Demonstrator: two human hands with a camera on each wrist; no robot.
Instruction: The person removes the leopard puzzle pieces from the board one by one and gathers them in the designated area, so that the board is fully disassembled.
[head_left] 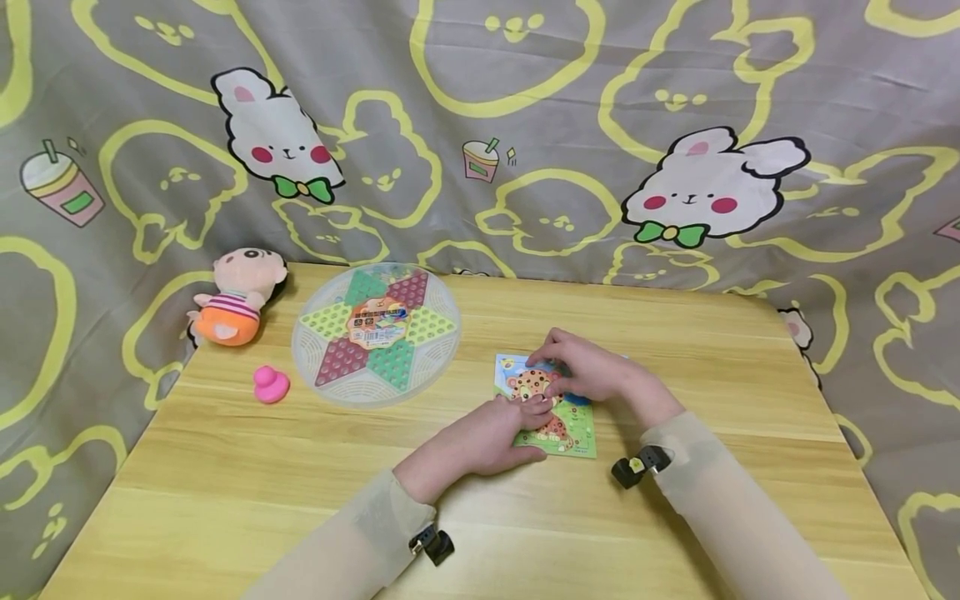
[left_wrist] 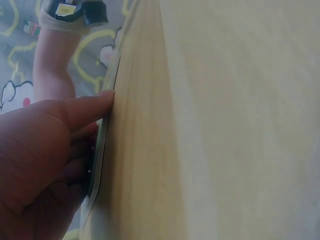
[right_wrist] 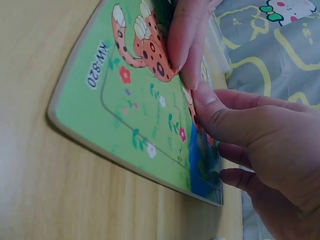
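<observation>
A green and blue picture puzzle board (head_left: 579, 439) lies flat on the table with a spotted orange leopard (right_wrist: 155, 57) on it. My left hand (head_left: 487, 433) rests on the leopard from the near left, fingers stretched over the picture. In the left wrist view, its thumb (left_wrist: 90, 107) lies along the board's edge. From the right, my right hand (head_left: 592, 368) reaches over the board's upper part, its fingers bent and spread. Its thumb (right_wrist: 215, 112) touches the picture close to the left fingertips. The hands cover part of the leopard's body.
Left of the board lies a round Chinese checkers board (head_left: 420, 375) with a star of coloured triangles. A pink knobbed toy (head_left: 271, 385) and a plush doll (head_left: 238, 296) stand farther left. A patterned grey curtain (head_left: 540, 275) hangs behind the wooden table (head_left: 300, 483).
</observation>
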